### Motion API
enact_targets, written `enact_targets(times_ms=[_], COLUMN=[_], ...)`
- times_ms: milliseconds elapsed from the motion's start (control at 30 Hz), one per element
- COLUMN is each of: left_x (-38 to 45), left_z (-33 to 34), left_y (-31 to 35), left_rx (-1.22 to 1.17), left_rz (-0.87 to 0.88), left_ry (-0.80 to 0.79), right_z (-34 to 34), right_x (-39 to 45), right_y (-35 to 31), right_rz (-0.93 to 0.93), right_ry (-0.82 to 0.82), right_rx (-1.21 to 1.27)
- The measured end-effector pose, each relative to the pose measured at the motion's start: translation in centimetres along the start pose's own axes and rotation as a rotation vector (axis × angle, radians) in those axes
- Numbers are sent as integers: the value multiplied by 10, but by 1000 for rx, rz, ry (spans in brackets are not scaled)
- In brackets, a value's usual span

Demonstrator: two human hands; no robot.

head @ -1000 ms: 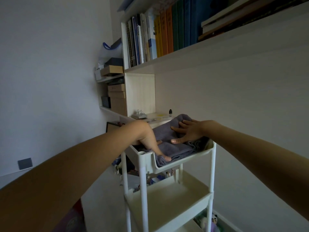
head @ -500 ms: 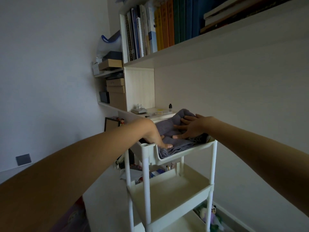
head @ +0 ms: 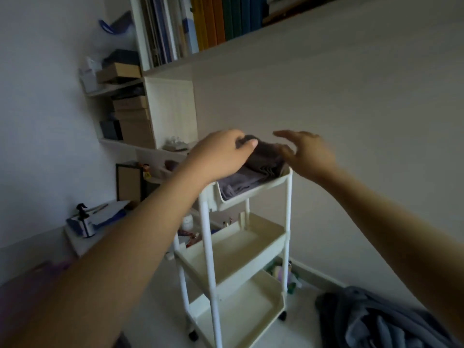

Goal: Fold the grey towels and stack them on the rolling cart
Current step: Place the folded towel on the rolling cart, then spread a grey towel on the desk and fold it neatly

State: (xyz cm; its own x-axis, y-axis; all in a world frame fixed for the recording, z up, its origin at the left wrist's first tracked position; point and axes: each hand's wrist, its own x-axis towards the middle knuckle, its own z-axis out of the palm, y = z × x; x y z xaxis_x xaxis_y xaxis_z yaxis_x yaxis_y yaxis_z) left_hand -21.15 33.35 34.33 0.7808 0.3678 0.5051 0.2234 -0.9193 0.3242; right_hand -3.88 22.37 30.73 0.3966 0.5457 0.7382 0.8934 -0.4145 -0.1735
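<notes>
Head view: left hand point(head: 221, 154) palm-down, pressing folded grey towels point(head: 253, 172) beneath, likely to settle stack in rolling cart point(head: 253, 193). Right hand point(head: 305, 153) just beside, fingers apart, empty.

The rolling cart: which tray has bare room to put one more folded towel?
The middle tray and the bottom tray of the rolling cart look bare. The top tray is crowded: grey towels fill it, with the left hand on them.
</notes>
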Motion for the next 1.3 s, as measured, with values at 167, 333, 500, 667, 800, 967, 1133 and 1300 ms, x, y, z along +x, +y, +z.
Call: enact_targets(times_ms=[167,333,500,667,800,967,1133,1300], left_x=[-35,-53,-70,-101,-121,-140,-146,-149], left_z=[67,137,216,301,355,410,448,466], left_y=[36,65,86,101,104,105,111,96], left_rx=[-304,-450,-547,-550,-542,-437,-303,-507], left_rz=[154,250,236,152,36,-39,-254,-502], left_ry=[87,-18,-208,-424,-566,-559,-553,-583], right_z=[-16,-14,-12,-1,11,21,23,29], right_x=[-106,-202,-277,-342,-382,-423,-447,-454], right_y=[20,46,65,93,120,164,213,246], right_rz=[298,593,805,956,1030,1045,1083,1125], right_ry=[172,151,53,-16,-118,-322,-485,-460], right_rx=[113,69,1,-98,-139,-286,-246,-194])
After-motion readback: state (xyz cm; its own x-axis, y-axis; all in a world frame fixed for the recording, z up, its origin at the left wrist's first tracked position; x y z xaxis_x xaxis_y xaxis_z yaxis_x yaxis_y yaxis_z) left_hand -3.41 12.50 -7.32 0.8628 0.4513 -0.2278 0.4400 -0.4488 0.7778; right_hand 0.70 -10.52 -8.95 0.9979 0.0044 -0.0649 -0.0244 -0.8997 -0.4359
